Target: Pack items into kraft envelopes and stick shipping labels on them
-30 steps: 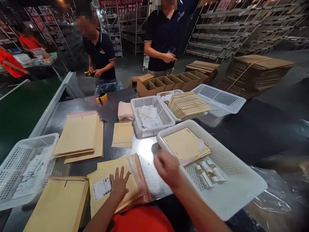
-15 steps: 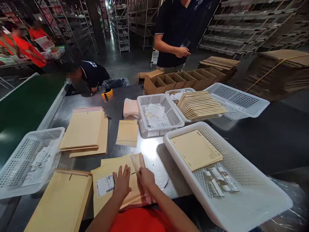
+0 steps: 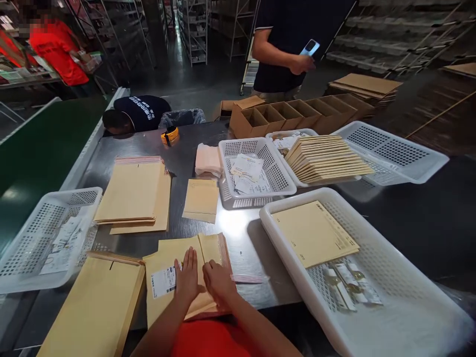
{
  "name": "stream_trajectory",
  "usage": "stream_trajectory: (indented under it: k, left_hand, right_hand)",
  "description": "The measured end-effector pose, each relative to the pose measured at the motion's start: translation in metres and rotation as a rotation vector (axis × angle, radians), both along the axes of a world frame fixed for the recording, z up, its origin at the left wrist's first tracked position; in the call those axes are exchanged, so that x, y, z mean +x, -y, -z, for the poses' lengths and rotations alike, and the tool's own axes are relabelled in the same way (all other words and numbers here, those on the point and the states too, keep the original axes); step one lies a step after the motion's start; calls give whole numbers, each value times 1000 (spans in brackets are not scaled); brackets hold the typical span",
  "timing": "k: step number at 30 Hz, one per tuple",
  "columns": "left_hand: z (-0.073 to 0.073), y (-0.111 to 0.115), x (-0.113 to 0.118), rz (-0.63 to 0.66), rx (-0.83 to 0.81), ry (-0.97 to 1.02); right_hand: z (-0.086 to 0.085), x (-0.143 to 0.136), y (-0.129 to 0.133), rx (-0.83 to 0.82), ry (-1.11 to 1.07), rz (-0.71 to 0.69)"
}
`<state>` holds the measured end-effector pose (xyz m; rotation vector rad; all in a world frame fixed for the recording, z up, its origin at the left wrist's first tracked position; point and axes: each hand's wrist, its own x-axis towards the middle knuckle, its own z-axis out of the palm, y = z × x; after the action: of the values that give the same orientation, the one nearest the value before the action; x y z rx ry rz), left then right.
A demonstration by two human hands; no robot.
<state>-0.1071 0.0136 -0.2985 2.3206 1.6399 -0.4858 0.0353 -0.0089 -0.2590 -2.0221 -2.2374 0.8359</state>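
My left hand (image 3: 188,277) lies flat, fingers stretched, on a yellow padded envelope (image 3: 163,253), beside its white address label (image 3: 163,281). Close to its right, my right hand (image 3: 220,285) has bent fingers pressed together at the envelope's flap, which is folded over with its edge near the fingertips. What lies under these fingers is hidden. Under the envelope, pink bubble-lined edges (image 3: 224,250) of more envelopes stick out. A thin pinkish strip (image 3: 250,279) juts out right of my right hand. To the left lies a thick stack of padded envelopes (image 3: 91,302).
White baskets with paper slips stand left (image 3: 74,196) and centre (image 3: 256,198). A large white tray (image 3: 405,307) at right holds envelopes (image 3: 314,233) and small bottles (image 3: 345,285). Behind are a filled-envelope row (image 3: 327,158), divided cardboard boxes (image 3: 256,124), an orange tape roll (image 3: 170,135), and co-workers.
The translucent strip my right hand held across the flap has left the flap's edge. My right hand has moved slightly left, and the flap now lies folded down. My left hand stays flat.
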Motion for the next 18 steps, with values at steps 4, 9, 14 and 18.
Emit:
stream_trajectory:
  k: [4,9,14,18]
  left_hand:
    - [10,1,-2,9,-19,5]
    - [5,-1,-1,22,-45,2]
    - [-6,-3,2,7,-68,-16]
    - [-11,-6,7,1,-76,-1]
  right_hand:
    - [8,-1,-39,30,-5,0]
    - [27,-19,-137,39,32,119]
    - [33,-14,-74,19,13,128]
    - [31,3,41,-73,11,160]
